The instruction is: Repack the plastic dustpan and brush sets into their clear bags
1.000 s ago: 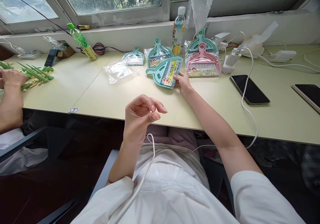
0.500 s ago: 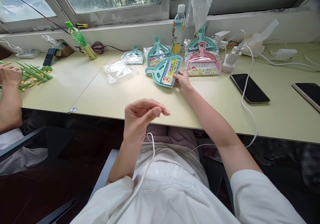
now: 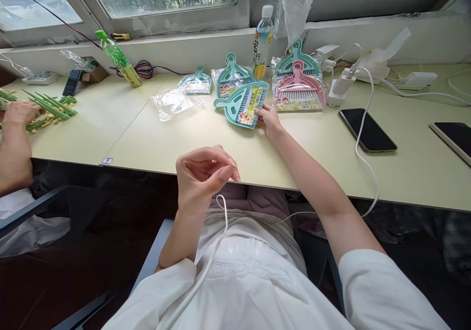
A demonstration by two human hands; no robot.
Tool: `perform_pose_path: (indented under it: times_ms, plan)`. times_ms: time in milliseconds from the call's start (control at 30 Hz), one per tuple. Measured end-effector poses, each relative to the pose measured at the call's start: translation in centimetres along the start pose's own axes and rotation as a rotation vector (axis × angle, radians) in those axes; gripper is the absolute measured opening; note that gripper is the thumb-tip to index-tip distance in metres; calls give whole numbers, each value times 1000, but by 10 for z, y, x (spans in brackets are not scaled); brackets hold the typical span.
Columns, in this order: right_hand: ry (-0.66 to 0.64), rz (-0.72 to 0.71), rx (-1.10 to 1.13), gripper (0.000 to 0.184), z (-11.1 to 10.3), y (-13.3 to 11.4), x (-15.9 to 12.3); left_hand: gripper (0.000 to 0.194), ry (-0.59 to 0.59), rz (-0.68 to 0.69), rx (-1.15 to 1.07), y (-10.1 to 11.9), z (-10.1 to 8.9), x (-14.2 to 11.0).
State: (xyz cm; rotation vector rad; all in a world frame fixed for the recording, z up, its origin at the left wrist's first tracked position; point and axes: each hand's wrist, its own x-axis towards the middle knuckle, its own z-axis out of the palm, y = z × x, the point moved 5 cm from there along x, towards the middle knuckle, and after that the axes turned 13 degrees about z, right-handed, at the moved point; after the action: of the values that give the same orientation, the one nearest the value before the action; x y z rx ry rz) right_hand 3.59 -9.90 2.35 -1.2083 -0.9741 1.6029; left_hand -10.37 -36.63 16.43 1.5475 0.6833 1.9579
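My right hand (image 3: 270,120) grips the wide, labelled edge of a teal mini dustpan and brush set (image 3: 235,108), its handle pointing left. My left hand (image 3: 206,168) hovers over the table's front edge, fingers curled and thumb meeting the fingertips; nothing shows in it. Behind the held set lies another teal set in clear wrap (image 3: 231,74). Left of that rests a smaller-looking teal set (image 3: 196,82), beside a crumpled clear plastic bag (image 3: 172,104). To the right, a pink set (image 3: 299,92) leans before a wrapped teal one (image 3: 294,55).
A clear bottle (image 3: 262,40) and a tilted green bottle (image 3: 119,57) stand at the back. A phone (image 3: 368,129) lies right, with a white cable (image 3: 362,123) across it. Power adapters (image 3: 340,87) sit behind. At far left, another person's hand (image 3: 20,113) touches green stalks (image 3: 55,106).
My left hand has moved slightly left and down, its thumb and fingertips drawing closer together. My right hand and the dustpan set stay put. The other person's hand has shifted right.
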Motion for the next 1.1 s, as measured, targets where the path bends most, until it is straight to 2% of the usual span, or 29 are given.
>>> perform_pose_path:
  times_ms: [400, 933, 1100]
  plan:
    - [5, 13, 25, 22, 1, 0, -2, 32, -124, 35, 8, 4, 6, 1]
    - [12, 21, 15, 27, 1, -2, -4, 19, -125, 90, -6, 5, 7, -2]
    - [13, 32, 25, 26, 2, -2, -4, 15, -181, 79, -4, 4, 7, -5]
